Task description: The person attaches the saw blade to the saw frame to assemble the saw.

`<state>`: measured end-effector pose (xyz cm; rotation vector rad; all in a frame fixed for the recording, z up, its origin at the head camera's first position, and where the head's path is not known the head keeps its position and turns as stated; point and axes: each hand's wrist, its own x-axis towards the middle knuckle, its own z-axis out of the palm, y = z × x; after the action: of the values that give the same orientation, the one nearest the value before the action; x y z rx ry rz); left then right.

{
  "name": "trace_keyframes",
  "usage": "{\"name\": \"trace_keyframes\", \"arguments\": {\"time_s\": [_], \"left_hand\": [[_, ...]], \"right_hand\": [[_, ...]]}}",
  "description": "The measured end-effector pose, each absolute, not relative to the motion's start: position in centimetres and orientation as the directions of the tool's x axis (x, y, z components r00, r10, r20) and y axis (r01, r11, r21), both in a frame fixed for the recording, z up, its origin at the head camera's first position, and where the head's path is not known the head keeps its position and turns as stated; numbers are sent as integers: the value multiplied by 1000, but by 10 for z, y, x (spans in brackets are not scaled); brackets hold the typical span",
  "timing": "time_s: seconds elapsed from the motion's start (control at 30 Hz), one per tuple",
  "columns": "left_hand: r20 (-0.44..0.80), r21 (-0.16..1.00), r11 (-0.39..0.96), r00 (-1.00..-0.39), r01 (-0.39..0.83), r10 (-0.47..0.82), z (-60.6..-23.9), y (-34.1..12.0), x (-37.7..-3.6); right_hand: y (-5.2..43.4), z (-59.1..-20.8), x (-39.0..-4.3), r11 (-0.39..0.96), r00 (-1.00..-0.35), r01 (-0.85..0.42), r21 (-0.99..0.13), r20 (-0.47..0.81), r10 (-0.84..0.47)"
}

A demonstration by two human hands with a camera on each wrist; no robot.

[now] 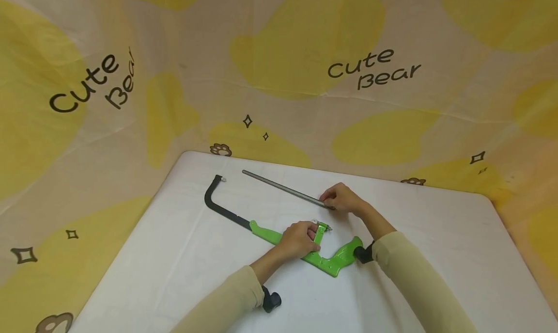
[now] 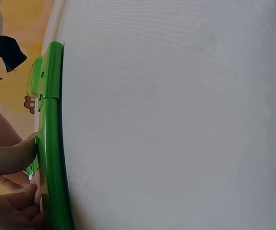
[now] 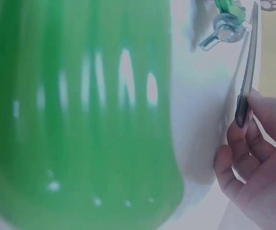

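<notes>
On the white surface (image 1: 183,255): a saw frame (image 1: 266,233), black at the far end and green at the near end, lying flat and slanted from far left to near right. Left hand (image 1: 298,240) on the green middle part of the frame, fingers curled over it and round the short green post (image 1: 319,233) that sticks off it. In the left wrist view, fingertips (image 2: 18,155) pressed against the green edge (image 2: 51,143). Just beyond the frame, a long thin grey saw blade (image 1: 285,189), lying apart from the frame and slanted the same way. Right hand (image 1: 342,197) at the near end of the blade, pinching that end with thumb and fingers. In the right wrist view, blade tip (image 3: 246,91) held between fingertips (image 3: 238,143), with a small silver wing nut (image 3: 224,29) on the frame close to the blade. Green handle (image 1: 342,258) under the right forearm, filling most of the right wrist view as a blurry green shape (image 3: 80,110). Both hands near each other, blade hand a little farther away than frame hand. Behind the surface, a yellow cloth (image 1: 305,47) with "Cute Bear" printed on it.
</notes>
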<state>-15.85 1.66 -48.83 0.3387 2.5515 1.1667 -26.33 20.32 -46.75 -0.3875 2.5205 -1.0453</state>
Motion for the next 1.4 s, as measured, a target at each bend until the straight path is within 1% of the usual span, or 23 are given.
{"name": "trace_keyframes", "arguments": {"time_s": [0.23,0.43,0.77,1.13,1.4], "left_hand": [[-174,767,633,-916,104,362,-489,16,-158],[-178,774,625,-911,104,372,-488,15,-156],[-182,771,627,-908,107,378,-486,15,-152],[-145,764,631,-918,132,368,-489,14,-153],[-148,739,656,-914,150,377,-488,14,-155]], "right_hand": [[206,-463,-261,660,-846,-14,-751,-343,-409],[206,-463,-258,652,-836,24,-758,-373,-402],[213,-466,-255,575,-822,67,-816,-371,-431],[212,-465,-252,524,-815,71,-849,-352,-460],[207,-462,-248,496,-798,54,-867,-336,-500]]}}
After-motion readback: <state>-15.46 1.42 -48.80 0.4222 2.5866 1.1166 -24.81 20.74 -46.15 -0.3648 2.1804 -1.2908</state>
